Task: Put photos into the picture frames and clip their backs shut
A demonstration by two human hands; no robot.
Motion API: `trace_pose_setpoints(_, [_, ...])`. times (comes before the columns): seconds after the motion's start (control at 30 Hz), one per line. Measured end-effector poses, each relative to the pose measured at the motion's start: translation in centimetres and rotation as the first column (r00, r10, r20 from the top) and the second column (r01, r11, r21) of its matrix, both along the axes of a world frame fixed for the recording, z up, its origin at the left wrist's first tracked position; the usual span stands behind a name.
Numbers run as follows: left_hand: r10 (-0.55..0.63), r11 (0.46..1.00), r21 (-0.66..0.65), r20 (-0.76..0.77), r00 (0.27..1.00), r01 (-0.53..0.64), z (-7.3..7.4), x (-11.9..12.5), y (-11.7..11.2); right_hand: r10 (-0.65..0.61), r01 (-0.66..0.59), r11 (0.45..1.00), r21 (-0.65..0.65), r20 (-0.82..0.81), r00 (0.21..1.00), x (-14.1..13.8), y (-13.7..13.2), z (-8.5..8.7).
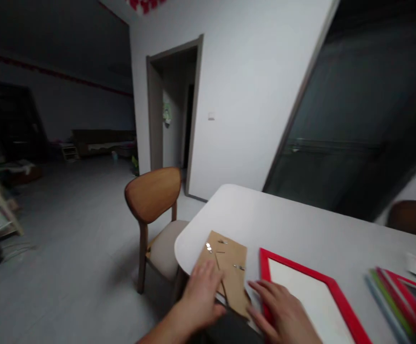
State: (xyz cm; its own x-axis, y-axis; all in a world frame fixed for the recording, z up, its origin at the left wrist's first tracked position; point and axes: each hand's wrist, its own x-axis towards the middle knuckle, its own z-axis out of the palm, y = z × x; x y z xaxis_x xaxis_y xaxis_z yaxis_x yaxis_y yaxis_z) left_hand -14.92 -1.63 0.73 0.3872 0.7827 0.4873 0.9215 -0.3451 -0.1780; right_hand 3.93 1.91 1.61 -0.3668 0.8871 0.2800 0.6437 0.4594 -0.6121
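A brown picture-frame backing board (231,258) with a flap and small metal fittings lies at the near left of the white table (286,220). My left hand (202,289) rests over its lower left part, fingers stretched out. To the right, a red picture frame (265,267) lies flat with a whitish panel inside it. My right hand (281,306) is between the board and the frame, covering part of the frame's left side. Its fingers are apart, slightly blurred, and I see nothing held in them. A small pale piece shows beside its fingertips.
Several colourful frames or books (401,301) are stacked at the right of the table. A wooden chair (155,196) stands at the left end, and another chair back (413,217) shows at the far right. Beyond are a doorway (179,110) and a dim room.
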Motion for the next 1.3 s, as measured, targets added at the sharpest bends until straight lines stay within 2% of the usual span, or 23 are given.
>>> trace_pose_setpoints(0.03, [0.062, 0.980, -0.200, 0.235, 0.970, -0.014, -0.5, -0.9, 0.5, 0.013, -0.017, 0.999, 0.031, 0.135, 0.991, -0.7, -0.2, 0.1])
trace_pose_setpoints(0.07, [0.104, 0.950, -0.311, 0.373, 0.922, 0.018, -1.0, -1.7, 0.9, 0.025, -0.038, 0.998, 0.051, 0.235, 0.972, -1.7, -0.3, 0.1])
trace_pose_setpoints(0.1, [0.112, 0.935, -0.350, 0.457, 0.882, 0.063, -1.4, -2.5, 1.2, -0.001, -0.022, 0.997, 0.078, 0.293, 0.956, -2.8, -0.4, 0.2])
trace_pose_setpoints(0.2, [0.099, 0.947, -0.306, 0.558, 0.824, 0.093, -2.2, -4.4, 1.6, -0.098, 0.058, 0.990, 0.126, 0.345, 0.934, -5.3, -0.3, 0.2])
trace_pose_setpoints(0.3, [0.044, 0.964, -0.240, 0.568, 0.822, 0.115, -2.7, -5.8, 2.1, -0.083, 0.050, 0.992, 0.113, 0.314, 0.946, -6.2, -0.2, -0.1])
trace_pose_setpoints(0.4, [-0.003, 0.972, -0.193, 0.558, 0.830, 0.133, -2.6, -6.7, 2.7, -0.017, 0.007, 0.999, 0.049, 0.200, 0.980, -6.1, -0.1, 0.0])
trace_pose_setpoints(0.47, [-0.038, 0.981, -0.137, 0.568, 0.822, 0.140, -2.1, -6.5, 2.9, -0.012, 0.010, 1.000, 0.020, 0.079, 0.997, -5.4, -0.2, 0.8])
trace_pose_setpoints(0.57, [-0.131, 0.982, -0.033, 0.594, 0.793, 0.186, -0.3, -4.3, 2.5, -0.013, 0.014, 1.000, 0.019, -0.078, 0.997, -2.6, -0.8, 2.6])
trace_pose_setpoints(0.67, [-0.262, 0.955, 0.048, 0.592, 0.762, 0.291, 1.4, 0.1, 1.9, -0.026, 0.026, 1.000, 0.002, -0.143, 0.989, 2.1, -1.9, 3.8])
trace_pose_setpoints(0.77, [-0.350, 0.913, 0.042, 0.591, 0.726, 0.406, 2.0, 5.1, 1.7, -0.092, 0.085, 0.994, -0.067, -0.119, 0.989, 7.3, -2.8, 3.2])
trace_pose_setpoints(0.9, [-0.317, 0.872, -0.128, 0.588, 0.744, 0.473, 1.2, 9.8, 2.2, -0.175, 0.173, 0.982, -0.070, -0.015, 0.984, 11.6, -2.9, 0.9])
trace_pose_setpoints(0.97, [-0.274, 0.856, -0.228, 0.562, 0.780, 0.465, 0.7, 10.7, 2.4, -0.198, 0.199, 0.979, -0.039, 0.028, 0.980, 12.3, -2.8, -0.2])
trace_pose_setpoints(1.07, [-0.229, 0.850, -0.316, 0.498, 0.836, 0.421, 0.2, 11.0, 2.7, -0.215, 0.212, 0.977, 0.037, 0.079, 0.973, 12.6, -2.5, -1.5])
trace_pose_setpoints(1.3, [-0.228, 0.854, -0.340, 0.437, 0.870, 0.394, 0.1, 10.6, 2.4, -0.246, 0.230, 0.962, 0.145, 0.107, 0.963, 12.2, -2.2, -2.6])
